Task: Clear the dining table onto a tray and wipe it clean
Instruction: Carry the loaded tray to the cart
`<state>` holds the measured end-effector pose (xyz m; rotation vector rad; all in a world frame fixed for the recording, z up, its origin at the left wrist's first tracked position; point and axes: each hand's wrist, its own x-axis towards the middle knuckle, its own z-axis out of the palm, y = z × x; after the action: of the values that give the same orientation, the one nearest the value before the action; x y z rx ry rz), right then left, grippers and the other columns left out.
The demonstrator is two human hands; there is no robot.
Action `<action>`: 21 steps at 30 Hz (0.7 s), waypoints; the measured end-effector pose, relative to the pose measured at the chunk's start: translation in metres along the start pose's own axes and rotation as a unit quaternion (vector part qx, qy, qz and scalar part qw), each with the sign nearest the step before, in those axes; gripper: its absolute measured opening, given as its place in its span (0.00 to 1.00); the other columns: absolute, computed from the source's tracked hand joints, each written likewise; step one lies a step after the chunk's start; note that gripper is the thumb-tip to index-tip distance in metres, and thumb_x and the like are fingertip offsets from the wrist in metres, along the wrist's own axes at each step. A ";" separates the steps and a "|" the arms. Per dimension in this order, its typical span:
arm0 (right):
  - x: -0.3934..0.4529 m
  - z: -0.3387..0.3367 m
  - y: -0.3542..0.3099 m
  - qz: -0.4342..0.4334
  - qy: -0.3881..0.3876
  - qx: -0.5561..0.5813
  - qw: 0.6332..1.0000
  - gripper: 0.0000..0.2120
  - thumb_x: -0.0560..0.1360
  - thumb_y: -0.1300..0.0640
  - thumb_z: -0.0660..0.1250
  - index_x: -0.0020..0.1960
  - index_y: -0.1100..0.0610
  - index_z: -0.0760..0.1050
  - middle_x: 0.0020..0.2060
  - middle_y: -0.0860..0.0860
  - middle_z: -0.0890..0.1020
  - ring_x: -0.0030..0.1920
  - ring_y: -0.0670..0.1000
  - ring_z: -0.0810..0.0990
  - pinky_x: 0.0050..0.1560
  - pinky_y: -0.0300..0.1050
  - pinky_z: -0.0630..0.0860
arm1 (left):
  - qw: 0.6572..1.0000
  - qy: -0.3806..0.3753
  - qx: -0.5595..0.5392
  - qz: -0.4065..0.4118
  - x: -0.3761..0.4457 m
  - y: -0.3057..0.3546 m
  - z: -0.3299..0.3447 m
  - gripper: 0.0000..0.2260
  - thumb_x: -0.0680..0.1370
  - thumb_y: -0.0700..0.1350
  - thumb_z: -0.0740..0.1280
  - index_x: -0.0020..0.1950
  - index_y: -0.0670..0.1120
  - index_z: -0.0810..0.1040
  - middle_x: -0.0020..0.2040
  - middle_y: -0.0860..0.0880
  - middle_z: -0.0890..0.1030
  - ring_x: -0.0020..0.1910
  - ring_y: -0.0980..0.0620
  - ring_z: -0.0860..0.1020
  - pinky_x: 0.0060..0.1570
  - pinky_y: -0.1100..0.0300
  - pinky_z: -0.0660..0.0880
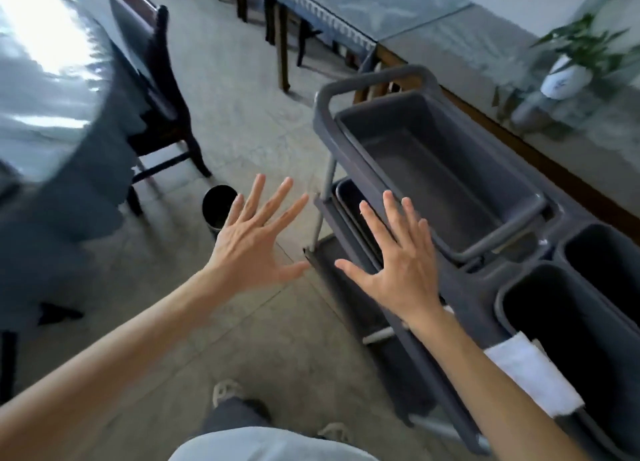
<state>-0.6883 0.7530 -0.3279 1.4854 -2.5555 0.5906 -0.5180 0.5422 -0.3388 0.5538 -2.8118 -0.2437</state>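
Two bare hands are held out in front of the person, both spread wide with straight fingers, holding and touching nothing. Largest in view is the round dining table (45,89) at the left edge, draped in a grey-blue cloth with a scalloped hem under a shiny clear cover; its top is washed out by glare, so what lies on it cannot be told. A dark wooden chair (157,89) stands tucked against its far side. On the right stands a grey service cart (460,287). A deep grey tub (446,169) sits at the far end of the cart's top level, and two round bin openings (568,325) lie at the near end. A white cloth (535,374) hangs over the rim of the nearer bin, just beside the right forearm. A flat grey tray (349,200) shows on the shelf below the tub, at the cart's left edge. The left hand (254,242) hovers over the floor between table and cart, palm down, thumb pointing toward the cart's corner. The right hand (398,252) hovers over the cart's left edge, above the tray, fingers fanned toward the tub. A small black bin (216,206) stands on the floor just beyond the left hand. Farther right, a potted plant (568,72) in a white pot rests on a long glass-topped side table (450,34).
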 end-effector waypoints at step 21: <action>0.266 0.210 -0.362 -0.211 -0.186 0.179 0.943 0.45 0.71 0.25 0.64 0.82 0.37 0.50 0.83 0.44 0.52 0.83 0.49 0.44 0.79 0.63 0.59 | 0.904 0.093 -0.035 -0.417 -0.166 -0.377 -0.103 0.41 0.72 0.74 0.59 0.80 0.67 0.43 0.82 0.62 0.39 0.80 0.49 0.32 0.77 0.38 0.46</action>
<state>-0.4955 0.2968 -0.3429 2.3928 -2.3257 0.8014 -0.2089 0.2515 -0.3590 1.6365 -2.2049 -0.4149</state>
